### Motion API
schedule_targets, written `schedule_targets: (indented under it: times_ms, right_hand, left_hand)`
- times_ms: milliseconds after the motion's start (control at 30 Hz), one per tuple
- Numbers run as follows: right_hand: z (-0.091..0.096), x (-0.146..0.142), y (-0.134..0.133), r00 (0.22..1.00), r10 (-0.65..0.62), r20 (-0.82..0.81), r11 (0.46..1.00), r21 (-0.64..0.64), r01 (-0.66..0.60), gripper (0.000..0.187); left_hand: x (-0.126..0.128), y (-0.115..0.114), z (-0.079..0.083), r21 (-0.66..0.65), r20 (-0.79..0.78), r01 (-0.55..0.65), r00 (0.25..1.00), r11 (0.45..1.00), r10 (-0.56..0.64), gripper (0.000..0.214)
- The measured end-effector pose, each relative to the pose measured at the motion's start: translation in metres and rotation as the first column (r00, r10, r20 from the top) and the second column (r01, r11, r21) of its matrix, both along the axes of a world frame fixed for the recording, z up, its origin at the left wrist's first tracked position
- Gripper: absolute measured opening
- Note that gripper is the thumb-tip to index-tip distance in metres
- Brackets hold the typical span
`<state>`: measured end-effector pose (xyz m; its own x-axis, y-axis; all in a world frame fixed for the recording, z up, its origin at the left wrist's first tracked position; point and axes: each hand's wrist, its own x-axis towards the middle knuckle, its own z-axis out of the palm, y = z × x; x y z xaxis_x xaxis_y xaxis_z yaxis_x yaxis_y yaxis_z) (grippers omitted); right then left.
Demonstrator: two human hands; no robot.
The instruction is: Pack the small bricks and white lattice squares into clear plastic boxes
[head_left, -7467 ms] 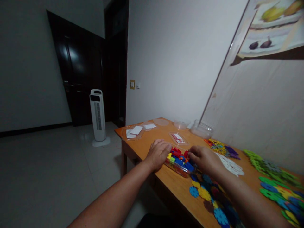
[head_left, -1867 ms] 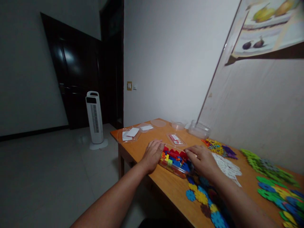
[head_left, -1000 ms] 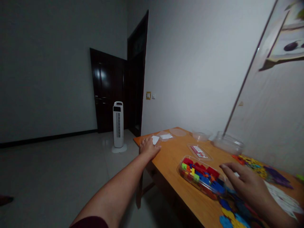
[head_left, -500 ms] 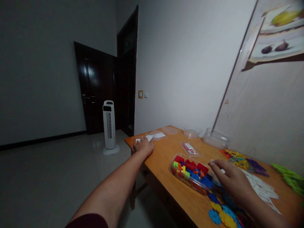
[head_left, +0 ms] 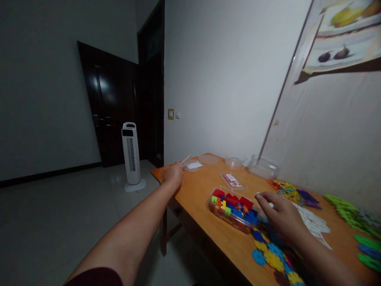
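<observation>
My left hand (head_left: pixel 173 174) is closed at the table's far left corner, gripping a thin white card (head_left: pixel 186 159) that stands tilted up from the fingers. Beside it another white card (head_left: pixel 195 165) lies on a clear lid. My right hand (head_left: pixel 278 208) hovers over the table with thumb and fingers pinched together; small white bits, perhaps cards, show at its fingertips and under the palm. Just left of that hand sits a clear plastic box (head_left: pixel 210 204) filled with red, blue, green and yellow building blocks (head_left: pixel 235 204).
On the wooden table (head_left: pixel 193 198) lie a labelled lid (head_left: pixel 232 180), a round lid (head_left: pixel 208 159), a clear bowl (head_left: pixel 233 162) and a clear container (head_left: pixel 263 167). Snowflake discs (head_left: pixel 274 260), white cutouts (head_left: pixel 312 220) and green pieces (head_left: pixel 345 210) lie rightward. A tower heater (head_left: pixel 131 157) stands on the floor.
My left hand has lifted a white card, which lay flat among the others and now tilts upward. My right hand keeps its pinch near the block box. The view has shifted slightly right.
</observation>
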<state>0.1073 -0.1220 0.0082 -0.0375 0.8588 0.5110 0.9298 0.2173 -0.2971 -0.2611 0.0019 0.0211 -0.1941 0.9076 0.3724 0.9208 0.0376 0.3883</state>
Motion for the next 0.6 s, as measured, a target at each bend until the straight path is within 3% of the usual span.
schedule_targets:
  times_ms: [133,300,467,600]
  right_hand:
    - [0.004,-0.002,-0.001,0.998,0.056,-0.023,0.998,0.022,-0.056,0.041]
    - [0.013,-0.02,-0.008,0.97,0.241,-0.012,0.971,0.002,-0.241,0.034]
    - [0.009,-0.036,-0.009,0.932,0.36,0.032,0.932,-0.054,-0.358,0.027]
    - [0.003,-0.039,-0.006,0.938,0.344,0.038,0.938,-0.071,-0.341,0.024]
  left_hand:
    - [-0.001,-0.005,0.01,0.079,0.034,0.007,0.999,0.997,-0.009,0.041]
    - [0.008,-0.019,0.027,0.162,0.101,0.022,0.994,0.987,-0.039,0.041]
    - [0.016,-0.028,0.029,0.293,0.242,0.153,0.943,0.944,-0.228,0.038]
    - [0.021,-0.028,0.021,0.356,0.399,0.252,0.83,0.9,-0.39,0.037]
